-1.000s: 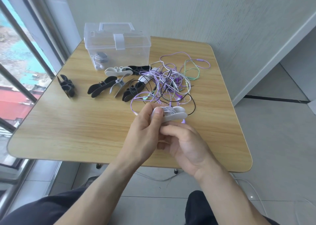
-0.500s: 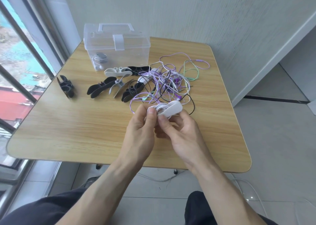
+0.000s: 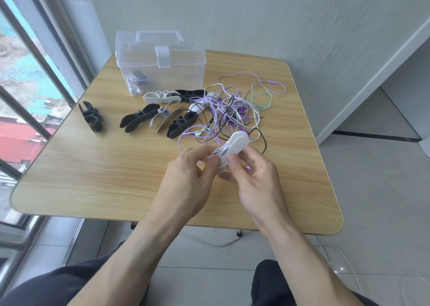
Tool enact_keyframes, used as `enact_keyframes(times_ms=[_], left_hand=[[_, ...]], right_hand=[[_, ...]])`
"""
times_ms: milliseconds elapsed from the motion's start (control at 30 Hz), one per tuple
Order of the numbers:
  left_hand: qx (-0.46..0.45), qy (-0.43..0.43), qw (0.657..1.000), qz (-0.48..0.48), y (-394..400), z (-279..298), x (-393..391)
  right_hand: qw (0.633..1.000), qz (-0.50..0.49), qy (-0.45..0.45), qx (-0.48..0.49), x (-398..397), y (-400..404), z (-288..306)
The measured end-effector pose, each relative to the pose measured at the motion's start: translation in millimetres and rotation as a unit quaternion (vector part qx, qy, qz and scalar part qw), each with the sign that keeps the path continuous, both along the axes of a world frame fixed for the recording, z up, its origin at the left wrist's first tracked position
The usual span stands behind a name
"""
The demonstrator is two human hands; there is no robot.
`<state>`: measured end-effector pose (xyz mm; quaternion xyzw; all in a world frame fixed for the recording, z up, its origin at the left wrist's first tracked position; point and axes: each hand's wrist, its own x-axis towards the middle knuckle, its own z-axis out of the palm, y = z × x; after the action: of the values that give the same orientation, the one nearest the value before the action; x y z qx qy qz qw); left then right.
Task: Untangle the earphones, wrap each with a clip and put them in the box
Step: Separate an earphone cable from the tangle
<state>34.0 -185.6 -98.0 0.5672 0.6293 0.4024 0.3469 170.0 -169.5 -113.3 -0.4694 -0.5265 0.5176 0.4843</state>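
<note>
Fingers [image 3: 210, 163] hide the white clip's [image 3: 235, 144] near end; tangled cords [image 3: 232, 110] indistinguishable.

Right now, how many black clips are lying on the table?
4: one alone far left, one left of the grey clip, one by the cable tangle, one before the box. More may hide under cables.

White clip [image 3: 235, 147] wound with white earphone cord, tilted, near tangled earphones [image 3: 235, 107].

wooden table [image 3: 93, 166], window [image 3: 21, 96], white floor cable [image 3: 337, 252]
</note>
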Motion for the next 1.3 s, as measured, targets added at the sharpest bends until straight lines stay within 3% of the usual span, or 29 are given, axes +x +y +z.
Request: enact_keyframes(times_ms=[100,233,500,667,967,1167,1300], left_hand=[[-0.002,-0.044,0.999,0.001,-1.1,3.0,-2.0],[-0.017,-0.091,0.996,-0.014,-1.6,3.7,-7.2],[0.004,0.024,0.994,-0.108,-2.6,1.6,-10.9],[0.043,0.045,0.993,-0.102,-2.8,-2.6,-7.0],[0.097,0.098,0.982,-0.128,-5.6,1.5,-4.9],[0.064,0.153,0.972,-0.164,-0.4,2.4,-16.6],[0.045,0.161,0.969,-0.180,2.2,4.2,-27.7]], right_hand=[[0.999,0.024,0.026,0.000,2.9,1.3,1.4],[0.997,0.078,-0.016,0.015,14.7,4.6,8.1],[0.996,0.088,-0.006,-0.024,22.7,6.8,12.6],[0.997,0.045,0.026,-0.050,18.8,5.4,10.0],[0.995,0.059,0.054,-0.056,18.9,4.5,16.1],[0.994,0.092,0.021,-0.063,25.0,8.9,16.0],[0.977,0.178,-0.103,-0.052,35.4,12.8,15.7]])
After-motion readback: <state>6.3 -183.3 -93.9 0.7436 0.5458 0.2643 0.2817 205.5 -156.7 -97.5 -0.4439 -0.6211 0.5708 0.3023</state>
